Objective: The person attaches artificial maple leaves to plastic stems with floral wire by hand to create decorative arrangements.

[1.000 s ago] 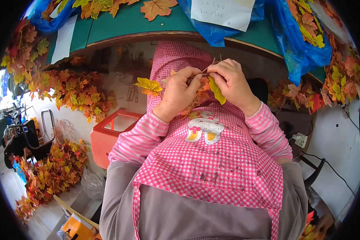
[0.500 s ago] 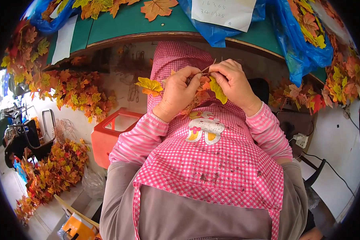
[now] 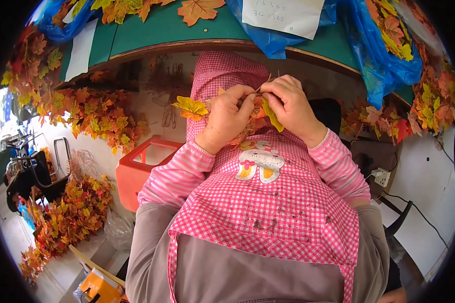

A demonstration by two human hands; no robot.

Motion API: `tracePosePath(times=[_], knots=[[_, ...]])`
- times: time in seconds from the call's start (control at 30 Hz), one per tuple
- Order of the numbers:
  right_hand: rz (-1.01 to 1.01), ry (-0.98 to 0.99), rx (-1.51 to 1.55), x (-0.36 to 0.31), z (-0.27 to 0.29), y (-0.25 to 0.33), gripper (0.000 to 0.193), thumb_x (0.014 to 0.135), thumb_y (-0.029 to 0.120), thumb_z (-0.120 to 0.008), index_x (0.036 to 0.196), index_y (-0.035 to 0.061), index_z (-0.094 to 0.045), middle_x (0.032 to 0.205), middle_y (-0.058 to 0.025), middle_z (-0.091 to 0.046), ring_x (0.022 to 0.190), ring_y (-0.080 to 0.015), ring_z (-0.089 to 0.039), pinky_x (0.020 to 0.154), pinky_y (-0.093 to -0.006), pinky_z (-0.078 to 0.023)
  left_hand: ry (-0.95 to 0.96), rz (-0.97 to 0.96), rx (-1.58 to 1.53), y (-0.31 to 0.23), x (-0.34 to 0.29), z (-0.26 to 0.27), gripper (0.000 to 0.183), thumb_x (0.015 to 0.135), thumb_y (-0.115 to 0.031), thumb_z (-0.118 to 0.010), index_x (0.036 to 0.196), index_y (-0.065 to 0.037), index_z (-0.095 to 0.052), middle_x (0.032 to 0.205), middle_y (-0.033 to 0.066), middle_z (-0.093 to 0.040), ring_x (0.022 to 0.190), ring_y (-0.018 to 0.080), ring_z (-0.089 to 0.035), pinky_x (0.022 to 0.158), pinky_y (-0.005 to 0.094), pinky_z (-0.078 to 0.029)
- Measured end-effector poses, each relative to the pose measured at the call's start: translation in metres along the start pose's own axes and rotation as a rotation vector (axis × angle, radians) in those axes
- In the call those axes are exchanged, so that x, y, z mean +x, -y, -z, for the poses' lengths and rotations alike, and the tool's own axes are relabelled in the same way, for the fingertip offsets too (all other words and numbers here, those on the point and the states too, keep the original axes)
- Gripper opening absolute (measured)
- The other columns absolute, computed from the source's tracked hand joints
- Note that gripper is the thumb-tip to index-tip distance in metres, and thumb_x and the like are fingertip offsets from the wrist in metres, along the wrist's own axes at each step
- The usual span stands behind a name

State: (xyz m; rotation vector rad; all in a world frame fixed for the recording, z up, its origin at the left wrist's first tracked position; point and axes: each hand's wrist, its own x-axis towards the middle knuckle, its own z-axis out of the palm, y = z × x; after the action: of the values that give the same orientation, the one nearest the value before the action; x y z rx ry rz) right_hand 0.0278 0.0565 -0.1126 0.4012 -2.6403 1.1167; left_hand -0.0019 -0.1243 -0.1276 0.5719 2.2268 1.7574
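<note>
From my end I see a green-topped bench with a brown rim; a blue plastic bag sags over its near edge toward the right corner, and dense leaf garlands bunch below its left end. The leaf spray is between the hands, short of the bench's near edge, above the lap. The left hand is nearly closed, thumb to forefinger, pinching it by its thin brown stem; the right hand pinches just beside, though I can't tell how its hidden fingers sit. I'd expect it light, its leaves soft and easily creased, its stem bendy, so I'd grip the stem, not the blades. The leaves look like printed cloth, lobed, orange and yellow; the apron is checked fabric, dark-spotted.
</note>
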Motion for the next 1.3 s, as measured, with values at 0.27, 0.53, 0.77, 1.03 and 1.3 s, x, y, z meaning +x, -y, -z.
tracePosePath(times=[0.27, 0.53, 0.77, 1.03, 1.3], knots=[[-0.021, -0.054, 0.038, 0.000, -0.017, -0.001, 0.012, 0.082, 0.003, -0.063, 0.093, 0.0052, -0.063, 0.086, -0.0078, -0.063, 0.087, -0.0268, -0.058, 0.082, -0.0377, -0.044, -0.038, -0.035, 0.089, 0.016, 0.001, -0.005, 0.007, 0.092, -0.001, -0.058, 0.096, 0.001, -0.062, 0.075, 0.0028, -0.063, 0.062, 0.0062, -0.058, 0.054, 0.0219, -0.048], [-0.499, -0.117, 0.863, -0.001, -0.026, 0.008, 0.008, 0.087, -0.001, -0.060, 0.094, 0.0000, -0.061, 0.084, -0.0094, -0.062, 0.078, -0.0143, -0.063, 0.070, -0.0282, -0.050, -0.110, -0.043, 0.153, 0.008, 0.007, 0.002, 0.007, 0.087, -0.005, -0.061, 0.091, -0.003, -0.064, 0.077, 0.0139, -0.065, 0.069, 0.0294, -0.064, 0.063, 0.0371, -0.049], [-0.298, -0.054, 0.530, -0.005, -0.028, 0.008, 0.009, 0.090, 0.001, -0.058, 0.099, -0.0005, -0.060, 0.087, -0.0046, -0.063, 0.085, -0.0100, -0.060, 0.074, -0.0250, -0.049, -0.063, -0.171, 0.204, 0.014, 0.000, 0.004, 0.011, 0.089, -0.003, -0.059, 0.097, 0.002, -0.064, 0.083, 0.0143, -0.066, 0.076, 0.0217, -0.066, 0.066, 0.0304, -0.051], [0.001, -0.209, -0.026, 0.012, 0.008, 0.020, 0.012, 0.083, 0.011, -0.065, 0.095, 0.0075, -0.064, 0.092, -0.0074, -0.065, 0.091, -0.0284, -0.059, 0.080, -0.0398, -0.045, 0.053, -0.142, 0.244, -0.012, 0.008, 0.026, 0.014, 0.088, -0.001, -0.058, 0.100, 0.002, -0.062, 0.084, 0.0135, -0.065, 0.076, 0.0226, -0.067, 0.065, 0.0327, -0.052], [-0.302, 0.220, 0.639, 0.030, 0.025, -0.012, 0.016, 0.093, 0.009, -0.057, 0.108, 0.0025, -0.061, 0.093, 0.0009, -0.063, 0.088, -0.0074, -0.059, 0.077, -0.0243, -0.048, -0.019, -0.516, 0.582, -0.018, 0.026, 0.058, 0.028, 0.078, -0.004, -0.064, 0.106, -0.006, -0.066, 0.082, 0.0098, -0.063, 0.079, 0.0303, -0.062, 0.069, 0.0392, -0.050]])
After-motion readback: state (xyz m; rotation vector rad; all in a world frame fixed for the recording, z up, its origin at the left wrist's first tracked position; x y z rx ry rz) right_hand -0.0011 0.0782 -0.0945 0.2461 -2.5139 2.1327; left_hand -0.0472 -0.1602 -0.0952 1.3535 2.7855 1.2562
